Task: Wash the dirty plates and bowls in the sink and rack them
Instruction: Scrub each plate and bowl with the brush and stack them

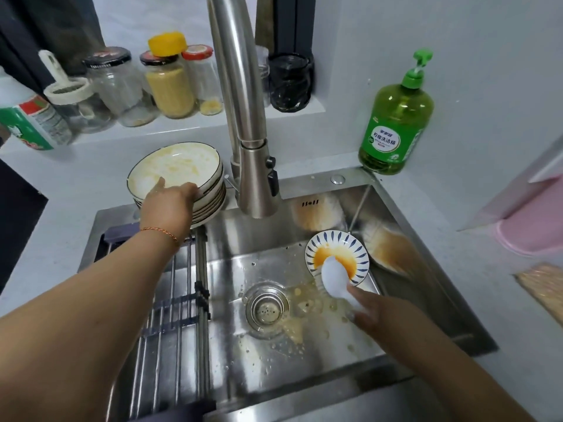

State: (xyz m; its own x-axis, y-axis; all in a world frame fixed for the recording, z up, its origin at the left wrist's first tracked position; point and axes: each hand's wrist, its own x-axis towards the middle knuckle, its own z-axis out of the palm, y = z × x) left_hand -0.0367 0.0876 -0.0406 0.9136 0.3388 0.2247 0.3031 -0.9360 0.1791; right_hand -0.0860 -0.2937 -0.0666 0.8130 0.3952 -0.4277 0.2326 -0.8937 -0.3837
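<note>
left hand (pixel 170 205) fingers grip stacked dirty plates (pixel 179 178) left of faucet (pixel 243 117) | right hand (pixel 374 312) fingers pinch white spoon (pixel 335 278) over stained bowl (pixel 336 257), right of faucet, in sink (pixel 426 300)

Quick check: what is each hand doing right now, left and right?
Left hand: closed on the rim of the top stained white plate in the stack.
Right hand: holding the white plastic spoon over the blue-striped saucer.

Place: home kitchen
Fixtures: stainless steel sink (pixel 426 303), brushed steel pull-down tap (pixel 243 117)
Stores: lidded glass pantry jars (pixel 170 83) (windowsill), green dish-soap pump bottle (pixel 396 123)
</note>
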